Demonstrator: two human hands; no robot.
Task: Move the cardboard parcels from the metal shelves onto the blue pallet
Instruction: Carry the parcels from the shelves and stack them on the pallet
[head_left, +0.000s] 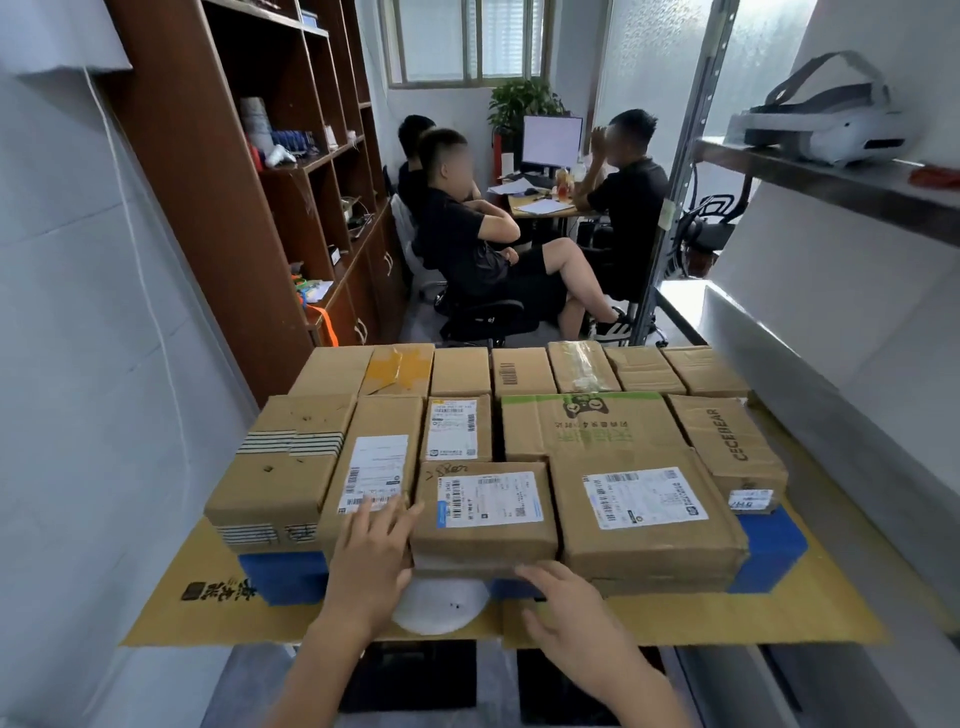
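Note:
Several cardboard parcels lie packed in rows on the blue pallet, which stands on a yellow cardboard sheet. A small labelled parcel sits at the front middle of the stack. My left hand lies with straight fingers against that parcel's left side, over the front of the tall labelled parcel. My right hand touches the small parcel's lower front edge with straight fingers. A bigger labelled parcel sits directly to its right.
Metal shelves run along the right, holding a white headset. A brown wooden cabinet stands at the left. Three seated people work at a desk behind the pallet. A white round object lies under the pallet's front.

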